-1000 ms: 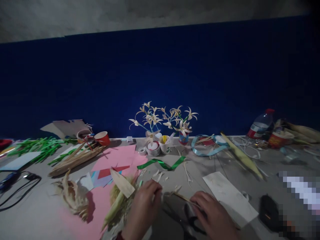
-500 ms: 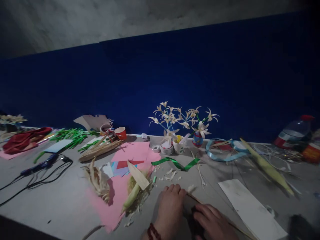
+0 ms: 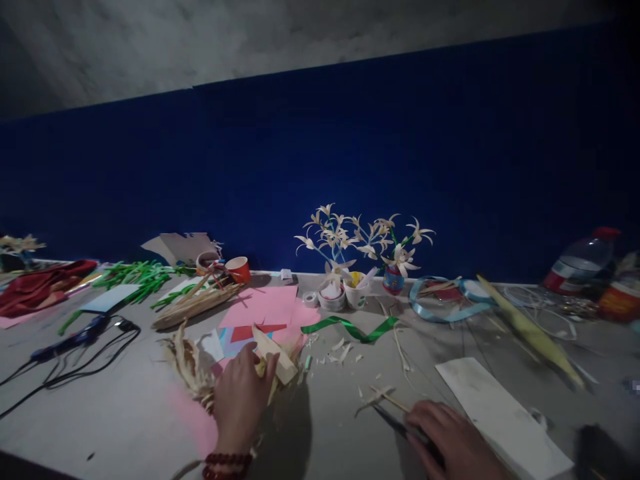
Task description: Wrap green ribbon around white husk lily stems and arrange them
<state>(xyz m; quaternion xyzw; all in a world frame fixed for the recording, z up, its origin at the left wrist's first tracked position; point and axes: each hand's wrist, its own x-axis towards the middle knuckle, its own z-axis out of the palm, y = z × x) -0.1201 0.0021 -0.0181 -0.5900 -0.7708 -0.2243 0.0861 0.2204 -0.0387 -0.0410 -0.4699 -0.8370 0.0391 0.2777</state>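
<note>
Half a second ago both hands lay together near the bottom edge; now the left hand (image 3: 241, 398) has swung away to the left and lies over the corn cob (image 3: 273, 357), its fingers curled down onto the husk, gripping or about to grip, I cannot tell which. The right hand (image 3: 453, 443) has stayed low, and a thin stick (image 3: 387, 398) with a frayed tip has come into view beside it.

Taking the cob as landmark: it lies directly under and just beyond the left hand, its long axis slanting from near-left to far-right, a pale husk leaf sticking up at the far end. A dry husk bundle (image 3: 189, 363) lies just left of it, pink paper (image 3: 260, 305) under and behind it. The right hand is well to the cob's right and nearer the camera, fingers bent over dark scissors (image 3: 400, 427) on the table (image 3: 125, 413); how firmly it holds them is hidden. The stick lies just beyond that hand, pointing back toward the cob.

Farther out from the cob, a green ribbon (image 3: 355, 328) curls behind and to the right, then the cups of white flowers (image 3: 360, 243) against the blue wall. A white card (image 3: 500, 413) lies far right.
</note>
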